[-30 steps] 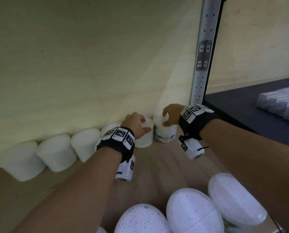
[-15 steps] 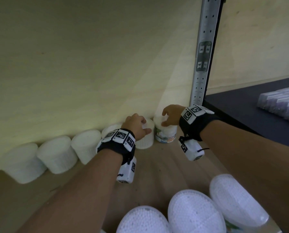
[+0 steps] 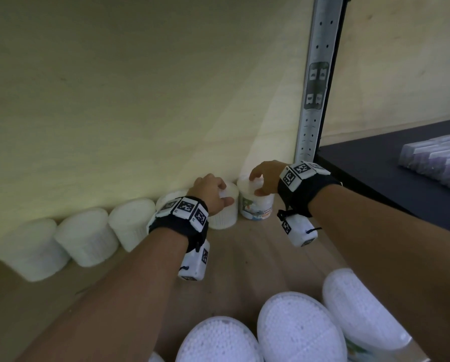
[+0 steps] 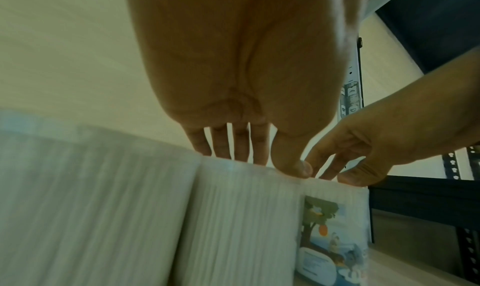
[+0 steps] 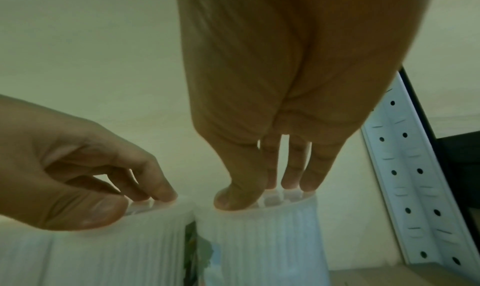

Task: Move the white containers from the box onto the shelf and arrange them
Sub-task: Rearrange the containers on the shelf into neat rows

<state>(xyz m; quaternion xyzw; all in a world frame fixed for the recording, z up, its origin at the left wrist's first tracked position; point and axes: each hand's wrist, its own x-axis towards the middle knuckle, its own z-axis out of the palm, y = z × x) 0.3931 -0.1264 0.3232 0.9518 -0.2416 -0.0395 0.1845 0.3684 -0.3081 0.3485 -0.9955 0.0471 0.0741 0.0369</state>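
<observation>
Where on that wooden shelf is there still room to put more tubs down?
The bare wooden shelf board between the back row of white ribbed tubs and the near white tubs is free. The back wall is crowded; the left hand and right hand fill the corner.

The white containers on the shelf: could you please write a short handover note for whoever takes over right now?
Left hand: grips the top of the second container from the right in the back row.
Right hand: grip on the lid of the rightmost container, the one with a picture label, next to the metal upright.
Done: six containers line the back wall of the wooden shelf, counting these two.
Left: release both, then place the containers nearest the camera; whether they sit in the box cannot be told.
</observation>
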